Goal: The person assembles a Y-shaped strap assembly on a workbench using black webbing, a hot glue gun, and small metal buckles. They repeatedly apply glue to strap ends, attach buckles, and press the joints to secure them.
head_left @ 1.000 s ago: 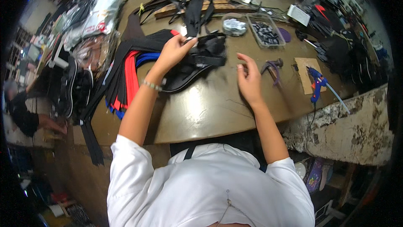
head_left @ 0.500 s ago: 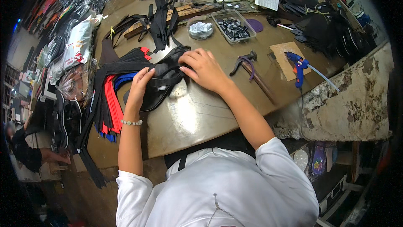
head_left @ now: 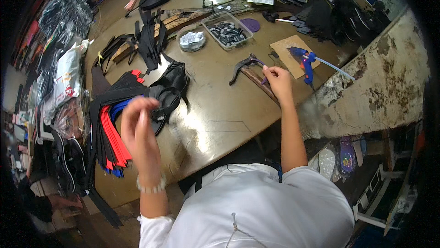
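My left hand (head_left: 140, 133) is raised over the table's left side, smeared by motion; its fingers look loosely apart with nothing in them. Just beyond it lies a black sewn piece with mesh and a strap (head_left: 170, 90), apart from both hands. My right hand (head_left: 278, 84) has its fingers closed around the purple handle of a small curved tool (head_left: 239, 70), whose other arm is black. This tool lies against a hammer (head_left: 260, 83) with a wooden handle. Left of the sewn piece spreads a bundle of black, red and blue strips (head_left: 112, 133).
A clear tub of black buckles (head_left: 227, 30) and a round tub of white packets (head_left: 191, 40) stand farther back. At right, a blue glue gun (head_left: 308, 67) rests on cardboard (head_left: 286, 48). Plastic-wrapped goods (head_left: 68, 78) pile up at left; a stained wall (head_left: 380, 83) borders the right.
Both hands have left the black sewn piece, which now lies on the table. My right hand moved right to the purple-handled tool; my left drew back toward me.
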{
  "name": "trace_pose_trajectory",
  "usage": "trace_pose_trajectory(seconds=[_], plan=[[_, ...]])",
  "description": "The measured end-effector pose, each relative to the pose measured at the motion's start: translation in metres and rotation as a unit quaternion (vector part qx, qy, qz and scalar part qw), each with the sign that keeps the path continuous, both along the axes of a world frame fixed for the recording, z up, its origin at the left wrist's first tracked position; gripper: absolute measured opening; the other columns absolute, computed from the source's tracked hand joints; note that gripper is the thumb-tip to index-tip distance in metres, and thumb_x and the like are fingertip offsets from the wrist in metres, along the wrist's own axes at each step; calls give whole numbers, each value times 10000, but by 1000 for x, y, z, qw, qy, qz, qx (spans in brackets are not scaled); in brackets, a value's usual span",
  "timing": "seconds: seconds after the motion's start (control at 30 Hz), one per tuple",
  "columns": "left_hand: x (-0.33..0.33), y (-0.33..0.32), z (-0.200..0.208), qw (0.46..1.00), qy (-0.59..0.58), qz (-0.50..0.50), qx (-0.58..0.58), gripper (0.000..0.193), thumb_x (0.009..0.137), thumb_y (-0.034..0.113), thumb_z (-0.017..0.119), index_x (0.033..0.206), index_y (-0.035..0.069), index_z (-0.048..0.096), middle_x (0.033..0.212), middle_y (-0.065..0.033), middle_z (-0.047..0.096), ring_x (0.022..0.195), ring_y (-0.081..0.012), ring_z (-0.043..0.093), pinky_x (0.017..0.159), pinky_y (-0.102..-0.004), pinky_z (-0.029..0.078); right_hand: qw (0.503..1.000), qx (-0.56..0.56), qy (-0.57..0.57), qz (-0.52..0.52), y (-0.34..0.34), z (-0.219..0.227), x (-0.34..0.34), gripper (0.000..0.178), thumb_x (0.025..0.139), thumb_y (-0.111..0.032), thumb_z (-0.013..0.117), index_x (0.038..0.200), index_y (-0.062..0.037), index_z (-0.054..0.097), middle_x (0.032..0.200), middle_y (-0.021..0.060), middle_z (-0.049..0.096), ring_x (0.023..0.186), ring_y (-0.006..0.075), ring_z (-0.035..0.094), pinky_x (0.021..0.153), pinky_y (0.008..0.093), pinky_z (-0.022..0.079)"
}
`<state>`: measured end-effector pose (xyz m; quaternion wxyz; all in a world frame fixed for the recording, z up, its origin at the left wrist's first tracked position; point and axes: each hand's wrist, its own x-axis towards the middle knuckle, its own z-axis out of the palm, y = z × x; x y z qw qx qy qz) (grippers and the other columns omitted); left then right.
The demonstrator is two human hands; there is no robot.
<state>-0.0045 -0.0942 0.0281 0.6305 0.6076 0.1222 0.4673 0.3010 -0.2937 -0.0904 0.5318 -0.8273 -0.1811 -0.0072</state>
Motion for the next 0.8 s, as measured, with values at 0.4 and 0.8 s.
trace_pose_trajectory(seconds=[0.4, 0.8], plan=[[-33, -86, 88, 835, -251, -458, 173, 434, 1023, 502, 418, 1176, 196, 685, 1127, -40, 658, 1075, -306, 577, 883, -425, 364, 962, -220, -158, 24, -49, 114, 157, 206, 911, -182, 634, 1045, -39, 697, 745, 112, 672, 611, 210, 670, 602, 360, 513], [-48, -108, 90, 858, -285, -424, 46, 303, 939, 455, 614, 1012, 168, 676, 1029, -56, 608, 1006, -277, 546, 806, -396, 430, 903, -368, 102, 198, -41, 75, 263, 162, 822, -23, 729, 980, 12, 731, 801, 79, 720, 736, 156, 670, 683, 338, 540]])
